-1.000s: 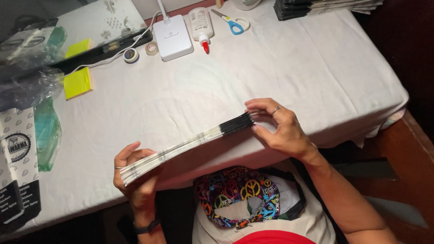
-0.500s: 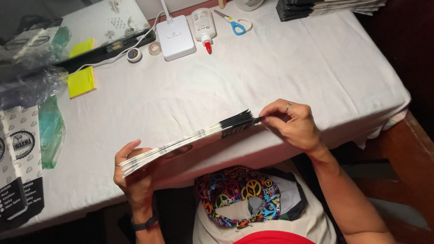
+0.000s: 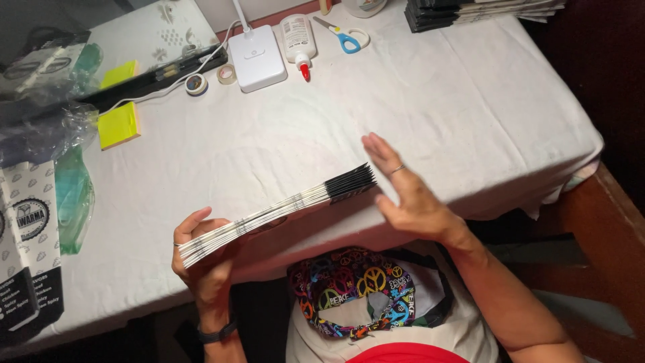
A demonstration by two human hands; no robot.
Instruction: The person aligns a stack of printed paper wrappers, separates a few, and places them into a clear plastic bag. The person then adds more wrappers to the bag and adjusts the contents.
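A long stack of folded paper sheets [image 3: 282, 210], white with a black end, is held edge-on above the near edge of a table covered in white cloth [image 3: 437, 114]. My left hand [image 3: 205, 265] grips the stack's white end from below. My right hand [image 3: 406, 195] is flat and open, fingers together, just right of the stack's black end, touching or nearly touching it.
At the back stand a white lamp base [image 3: 255, 57], a glue bottle [image 3: 297, 37], blue-handled scissors [image 3: 342, 35] and two tape rolls [image 3: 196, 84]. Yellow sticky notes [image 3: 119, 124] and plastic bags [image 3: 40, 134] lie left. Printed paper bags [image 3: 27, 249] hang at the left edge. Dark stacked sheets [image 3: 470, 10] sit back right.
My right hand has let go of the stack's black end and opened flat beside it. The stack has tilted slightly, still held by my left hand.
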